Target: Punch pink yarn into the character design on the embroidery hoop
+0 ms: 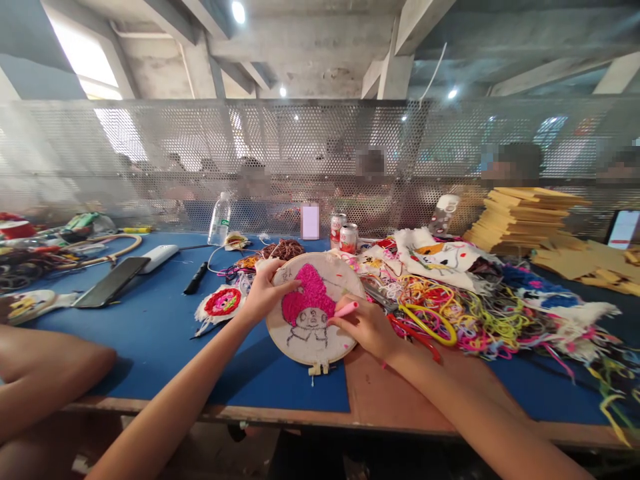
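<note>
- Embroidery hoop (313, 313) stands tilted up off the blue table (150, 327), near the front edge, its bottom screw clasp just above the seam where the blue cover meets bare brown board.
- Its stretched cloth carries a pink tufted patch above a line-drawn face.
- Left hand (265, 290) reaches in from the lower left on a long bare forearm; its fingers are curled over the hoop's upper left rim, the thumb lying across the cloth toward the pink patch.
- Right hand (365, 327) comes in from the lower right, wrist bent, fingers pinched closed around a pink punch tool (346, 309) whose tip meets the cloth at the hoop's right side.
- Just right of the hoop lies a tangle of yarn (450, 313) in yellow, pink and red, touching the right wrist.
- Left of the hoop sit a small red-and-pink patch (220, 303), a dark phone (111, 283) and a white case (157, 257); two cans (344, 233) and a bottle (219, 219) stand farther back.
- Another person's bare arm (45, 373) enters at the left edge, cut off by the frame.
- Whether the tool's tip pierces the cloth cannot be told; the fingertips of the left hand behind the rim are hidden.
</note>
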`<state>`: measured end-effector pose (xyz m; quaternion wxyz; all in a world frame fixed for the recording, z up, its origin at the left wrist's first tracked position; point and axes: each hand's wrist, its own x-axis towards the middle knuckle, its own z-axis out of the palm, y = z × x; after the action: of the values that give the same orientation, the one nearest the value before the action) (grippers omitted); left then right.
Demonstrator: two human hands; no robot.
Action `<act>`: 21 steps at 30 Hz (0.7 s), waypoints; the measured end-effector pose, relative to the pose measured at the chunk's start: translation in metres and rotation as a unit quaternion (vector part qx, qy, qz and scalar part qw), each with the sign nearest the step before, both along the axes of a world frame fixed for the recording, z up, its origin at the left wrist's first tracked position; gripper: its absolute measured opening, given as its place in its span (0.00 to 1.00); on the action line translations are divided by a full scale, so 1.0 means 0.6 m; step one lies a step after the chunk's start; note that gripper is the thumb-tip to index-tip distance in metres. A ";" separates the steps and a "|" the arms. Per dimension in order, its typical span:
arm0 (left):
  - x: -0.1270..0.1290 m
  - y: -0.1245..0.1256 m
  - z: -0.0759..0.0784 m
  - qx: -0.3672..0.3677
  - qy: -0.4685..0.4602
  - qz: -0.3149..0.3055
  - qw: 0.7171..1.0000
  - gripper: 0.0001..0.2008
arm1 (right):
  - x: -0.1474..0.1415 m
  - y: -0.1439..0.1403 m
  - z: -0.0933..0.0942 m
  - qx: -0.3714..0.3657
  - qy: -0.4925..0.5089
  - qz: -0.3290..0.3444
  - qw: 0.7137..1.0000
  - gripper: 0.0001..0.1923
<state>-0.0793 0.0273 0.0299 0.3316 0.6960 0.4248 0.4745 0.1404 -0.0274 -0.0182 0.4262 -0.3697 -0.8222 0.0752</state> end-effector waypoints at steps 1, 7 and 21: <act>0.000 0.000 0.000 0.002 0.001 -0.001 1.000 0.18 | -0.002 0.000 0.001 0.003 -0.015 -0.011 1.000 0.09; -0.003 0.006 -0.003 -0.021 0.008 -0.002 1.000 0.19 | -0.009 -0.001 0.007 0.009 -0.097 -0.025 0.995 0.08; -0.003 0.020 -0.019 -0.078 0.032 0.020 0.996 0.16 | 0.004 0.000 0.009 -0.123 0.010 0.088 0.989 0.01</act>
<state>-0.0812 0.0395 0.0187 0.3620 0.6739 0.4846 0.4241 0.1431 -0.0272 -0.0129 0.3772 -0.3450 -0.8318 0.2162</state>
